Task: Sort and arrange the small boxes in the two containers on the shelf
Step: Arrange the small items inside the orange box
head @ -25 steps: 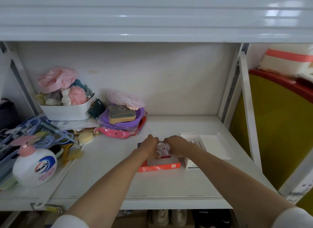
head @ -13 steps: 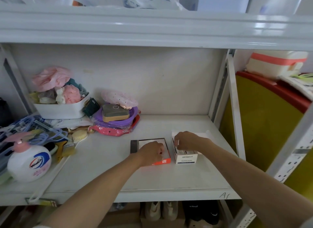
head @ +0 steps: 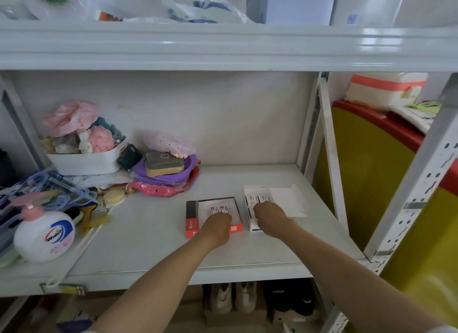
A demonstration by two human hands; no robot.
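Note:
An orange-sided shallow container [head: 192,222] lies on the white shelf [head: 158,233], holding two small red-and-white boxes [head: 220,209] side by side. My left hand [head: 216,225] rests knuckles-up inside it, just in front of those boxes; its fingertips are hidden. To the right stands a white container [head: 252,227] with an open flap [head: 287,200] and several small white boxes [head: 256,199] with dark labels inside. My right hand [head: 269,215] reaches into this white container over the front boxes, fingers curled down and hidden.
The shelf's left part is crowded: a white bin of pink items [head: 84,160], purple lids with a sponge [head: 164,166], a red packet [head: 158,190], brushes, hangers and a Walch soap bottle [head: 44,236]. A white upright post [head: 330,144] stands on the right. Shoes sit below.
My hands have separated: they were together over the orange container, and now the left stays in it while the right sits in the white one. The camera has also moved closer.

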